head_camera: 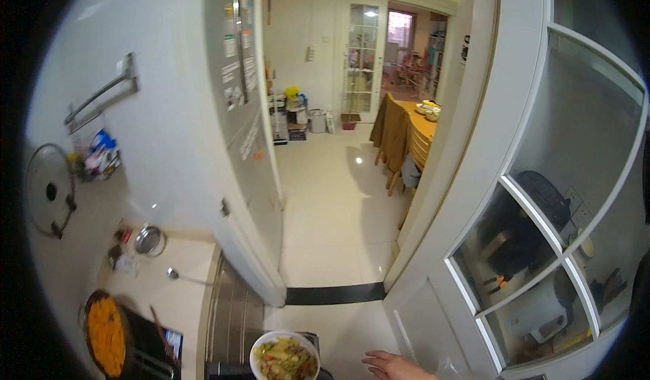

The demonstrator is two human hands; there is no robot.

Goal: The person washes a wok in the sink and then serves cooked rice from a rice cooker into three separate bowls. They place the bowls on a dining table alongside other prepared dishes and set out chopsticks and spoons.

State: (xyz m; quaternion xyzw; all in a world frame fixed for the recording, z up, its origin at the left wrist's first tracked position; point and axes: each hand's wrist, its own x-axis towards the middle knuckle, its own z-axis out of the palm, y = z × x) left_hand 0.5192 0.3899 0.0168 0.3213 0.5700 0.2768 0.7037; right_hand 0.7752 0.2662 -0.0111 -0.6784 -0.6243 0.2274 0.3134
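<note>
A white bowl (286, 355) of cooked food, green and pale pieces with bits of red, is at the bottom middle, close to the body. Whatever supports it from below is hidden, and my left hand does not clearly show. To the right of the bowl, apart from it, my right hand (388, 366) reaches in from the bottom edge, fingers spread and nothing in them. Beside that hand stands a white door (436, 319) with glass panes.
A pan of orange food (105, 337) sits at the left by a counter (190, 248) with a metal bowl (150, 240) and a ladle (173, 273). Ahead, a doorway with a dark threshold (335, 294) leads to a dining table (417, 121) with chairs.
</note>
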